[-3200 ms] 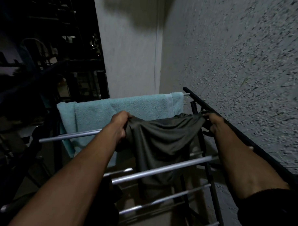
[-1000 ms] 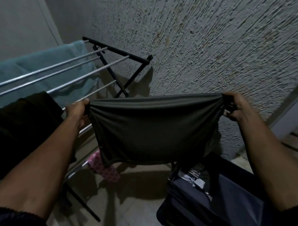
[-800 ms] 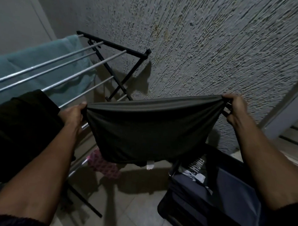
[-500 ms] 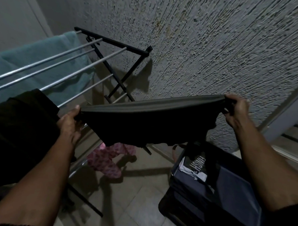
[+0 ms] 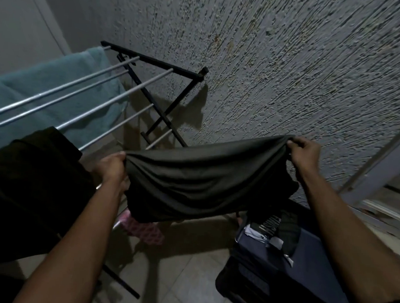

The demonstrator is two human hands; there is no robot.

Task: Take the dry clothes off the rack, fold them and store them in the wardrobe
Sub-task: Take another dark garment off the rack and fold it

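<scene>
A dark blue bag (image 5: 304, 263) stands on the floor at lower right, clothes showing at its open top. Above it, the left hand (image 5: 111, 167) and right hand (image 5: 304, 152) each pinch one end of a dark grey garment (image 5: 202, 181) with curled fingers, holding it slack in mid-air. Beyond, the drying rack (image 5: 152, 61) carries a teal towel (image 5: 49, 78) against the textured wall (image 5: 288, 63).

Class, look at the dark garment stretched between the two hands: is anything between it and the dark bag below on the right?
Nothing visible. The dark garment hangs from the left hand and right hand, just above the open dark bag.
</scene>
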